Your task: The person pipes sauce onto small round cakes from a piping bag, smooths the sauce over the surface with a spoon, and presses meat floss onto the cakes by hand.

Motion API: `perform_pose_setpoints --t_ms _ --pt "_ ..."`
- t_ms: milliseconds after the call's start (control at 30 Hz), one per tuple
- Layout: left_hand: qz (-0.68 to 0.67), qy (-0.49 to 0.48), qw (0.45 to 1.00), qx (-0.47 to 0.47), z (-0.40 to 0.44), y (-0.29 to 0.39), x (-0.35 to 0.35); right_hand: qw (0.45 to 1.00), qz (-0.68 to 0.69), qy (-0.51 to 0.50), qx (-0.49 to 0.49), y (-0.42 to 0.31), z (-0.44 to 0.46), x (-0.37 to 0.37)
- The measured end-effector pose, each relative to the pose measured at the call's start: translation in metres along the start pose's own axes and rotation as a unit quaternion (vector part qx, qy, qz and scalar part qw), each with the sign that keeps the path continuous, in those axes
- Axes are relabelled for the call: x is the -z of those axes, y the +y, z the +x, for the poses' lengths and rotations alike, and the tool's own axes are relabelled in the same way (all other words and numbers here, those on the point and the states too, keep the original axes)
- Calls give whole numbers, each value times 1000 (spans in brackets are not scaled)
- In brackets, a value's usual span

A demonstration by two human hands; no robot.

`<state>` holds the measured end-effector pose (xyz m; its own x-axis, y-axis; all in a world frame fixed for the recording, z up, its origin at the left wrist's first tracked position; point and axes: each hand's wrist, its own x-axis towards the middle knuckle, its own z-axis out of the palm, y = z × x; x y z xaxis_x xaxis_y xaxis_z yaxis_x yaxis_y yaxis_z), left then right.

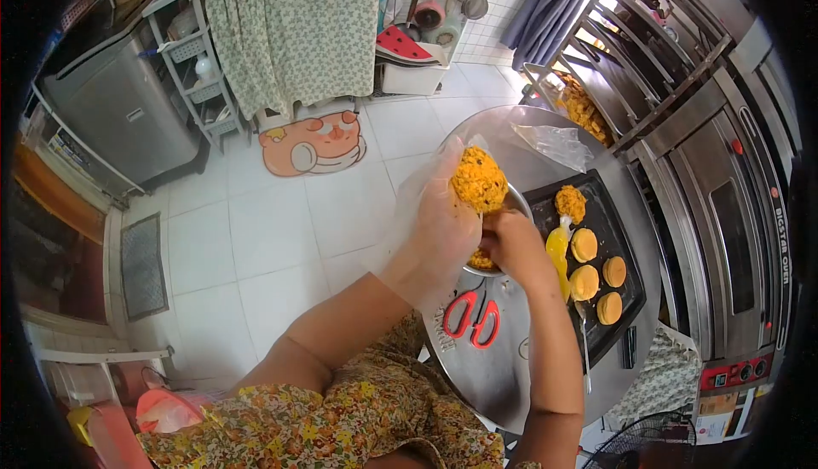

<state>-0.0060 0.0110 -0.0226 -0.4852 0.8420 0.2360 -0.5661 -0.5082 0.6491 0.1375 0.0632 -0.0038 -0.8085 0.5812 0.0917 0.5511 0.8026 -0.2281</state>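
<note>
My left hand [453,213], in a clear plastic glove, is raised over the round metal table and closed around a small cake [479,179] coated in orange floss with dark flecks. Just below, my bare right hand [516,244] reaches into a metal bowl [521,202] of orange floss [482,259]. Its fingers are curled, and what they pinch is hidden. To the right, a black baking tray [629,229] carries several plain round cakes [584,245], one floss-coated cake [570,203] and a piping bag [557,256] of yellow filling.
Red-handled scissors [473,319] lie on the table [498,379] near my body. A metal spoon [585,345] rests at the tray's near edge. A clear plastic bag [554,145] lies at the far side. A large oven [724,239] and a metal rack [635,69] stand on the right.
</note>
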Motion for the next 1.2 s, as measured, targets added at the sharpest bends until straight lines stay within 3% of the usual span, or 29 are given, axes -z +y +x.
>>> perform_pose_setpoints --t_ms 67,100,200,333,367,467,500,633,733,867,1033,1133,1200 --pt "237 -66 962 -118 -13 28 -12 997 -38 -37 -52 -8 8 2" --pt "212 -64 968 -114 -13 29 -12 994 -56 -56 -78 -13 12 5" --pt "168 -50 979 -106 -13 24 -7 997 30 54 -49 -25 2 31" --pt "200 -23 974 -108 -1 9 1 995 31 78 44 -20 6 12" --pt "195 -22 974 -111 -2 10 -1 998 -9 40 43 -12 9 1" --pt "162 -31 978 -127 -9 24 -13 998 -62 -11 -27 -25 14 8" --pt "187 -28 973 -135 -7 24 -9 999 -24 37 8 -21 12 10" --pt "245 -14 961 -128 -4 21 3 981 138 98 -98 -34 -3 37" --pt "201 -18 976 -88 -8 32 -9 961 218 142 -99 -40 -13 44" --pt "193 -5 977 -93 -9 11 -5 965 163 185 -87 -36 -21 53" --pt "70 10 995 -74 -14 4 -10 958 181 192 -110 -35 -26 59" --pt "-30 -17 999 -40 -15 4 -16 905 326 256 -93 -48 -23 57" --pt "-82 -31 996 -18 -14 1 -19 907 319 262 -84 -60 -18 57"
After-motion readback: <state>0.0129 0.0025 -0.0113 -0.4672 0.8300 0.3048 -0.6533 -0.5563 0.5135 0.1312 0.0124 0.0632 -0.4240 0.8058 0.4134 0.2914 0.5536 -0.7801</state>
